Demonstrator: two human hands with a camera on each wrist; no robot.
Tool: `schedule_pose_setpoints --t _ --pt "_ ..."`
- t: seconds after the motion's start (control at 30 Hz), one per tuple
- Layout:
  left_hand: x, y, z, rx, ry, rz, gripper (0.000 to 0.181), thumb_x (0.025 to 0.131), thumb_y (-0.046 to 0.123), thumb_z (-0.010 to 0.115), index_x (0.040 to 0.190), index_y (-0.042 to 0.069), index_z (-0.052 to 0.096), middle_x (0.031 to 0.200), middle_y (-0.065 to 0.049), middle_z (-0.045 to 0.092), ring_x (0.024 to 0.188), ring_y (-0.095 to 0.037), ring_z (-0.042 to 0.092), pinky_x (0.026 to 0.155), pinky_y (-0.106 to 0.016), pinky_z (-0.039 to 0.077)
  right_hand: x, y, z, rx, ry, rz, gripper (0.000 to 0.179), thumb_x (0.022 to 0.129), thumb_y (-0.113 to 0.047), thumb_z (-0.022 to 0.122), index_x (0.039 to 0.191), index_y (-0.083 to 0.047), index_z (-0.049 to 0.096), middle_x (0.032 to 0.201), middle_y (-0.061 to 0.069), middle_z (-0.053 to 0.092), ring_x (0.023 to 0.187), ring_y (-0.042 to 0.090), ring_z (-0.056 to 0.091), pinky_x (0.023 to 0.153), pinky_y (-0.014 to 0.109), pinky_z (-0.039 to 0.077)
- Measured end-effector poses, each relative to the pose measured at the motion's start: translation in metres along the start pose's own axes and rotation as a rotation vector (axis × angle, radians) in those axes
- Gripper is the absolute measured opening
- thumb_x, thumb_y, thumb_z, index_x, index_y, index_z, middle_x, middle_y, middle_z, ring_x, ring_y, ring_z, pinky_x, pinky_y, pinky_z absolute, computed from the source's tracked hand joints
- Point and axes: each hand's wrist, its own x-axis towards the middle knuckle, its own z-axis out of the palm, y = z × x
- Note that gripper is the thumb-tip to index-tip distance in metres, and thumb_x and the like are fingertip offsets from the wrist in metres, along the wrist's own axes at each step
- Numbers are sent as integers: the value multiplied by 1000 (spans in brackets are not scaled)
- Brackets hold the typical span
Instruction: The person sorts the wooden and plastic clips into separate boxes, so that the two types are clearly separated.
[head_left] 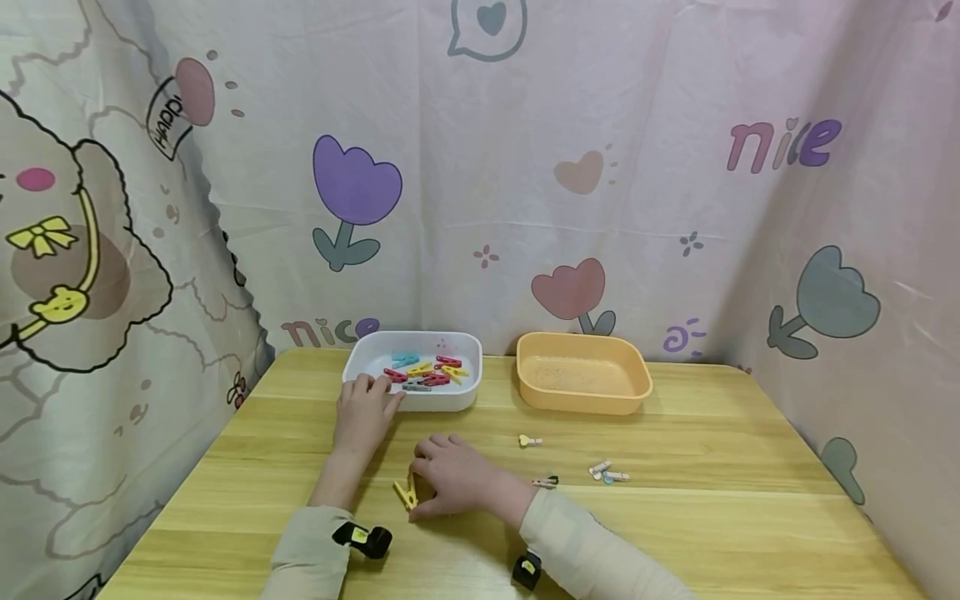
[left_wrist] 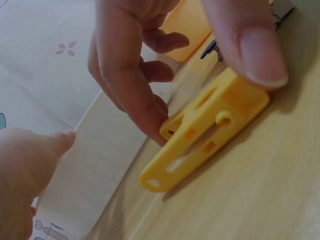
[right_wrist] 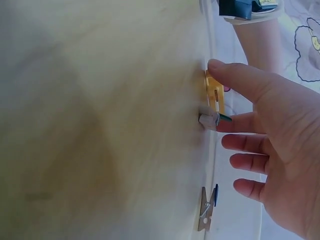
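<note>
My left hand point(head_left: 366, 417) grips the near left rim of a white plastic tray point(head_left: 442, 403), its thumb against the outer wall. Inside the tray lie several clothespins point(head_left: 420, 369) in red, yellow, blue and grey. My right hand point(head_left: 457, 477) pinches a yellow clothespin point(left_wrist: 210, 125) low over the table, thumb at one end and index finger toward the other. The right hand's other fingers stay loosely bent. Beside its index finger in the right wrist view is a small clip point(right_wrist: 209, 120) with a green part.
An orange tray point(head_left: 585, 403) stands to the right of the white one. On the wooden table point(head_left: 712, 533) lie a small clip with a yellow heart point(head_left: 528, 441), two pale clips point(head_left: 609, 473) and a wooden clip point(right_wrist: 205, 210). Printed curtains point(head_left: 480, 167) hang behind the table.
</note>
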Motion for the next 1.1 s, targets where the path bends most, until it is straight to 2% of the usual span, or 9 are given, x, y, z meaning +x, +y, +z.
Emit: schedule_pose_setpoints --t 0.23,0.53,0.8,1.1 --pt "0 0 0 -2 9 1 32 91 34 68 105 6 64 101 -17 55 99 -39 49 86 -52 41 -1 7 1 -1 8 3 61 81 -75 55 116 -25 63 115 -7 55 103 9 48 85 25 42" --pt "1 0 0 7 3 2 31 91 34 68 104 6 63 100 -17 55 98 -39 49 86 -51 41 -3 17 -14 -21 -2 33 63 83 -71 57 123 -22 61 119 -6 56 108 12 48 91 28 44" --pt "1 -1 2 6 1 3 31 91 34 67 104 6 63 100 -16 54 99 -39 49 88 -52 41 -6 30 -22 -42 18 36 66 82 -72 57 124 -21 61 116 -5 55 106 12 47 85 26 41" --pt "1 -2 3 9 14 9 31 90 33 69 104 6 63 100 -17 55 99 -39 50 87 -51 42 -6 47 -36 -77 11 80 64 83 -67 60 126 -20 60 120 -3 56 109 13 50 89 29 43"
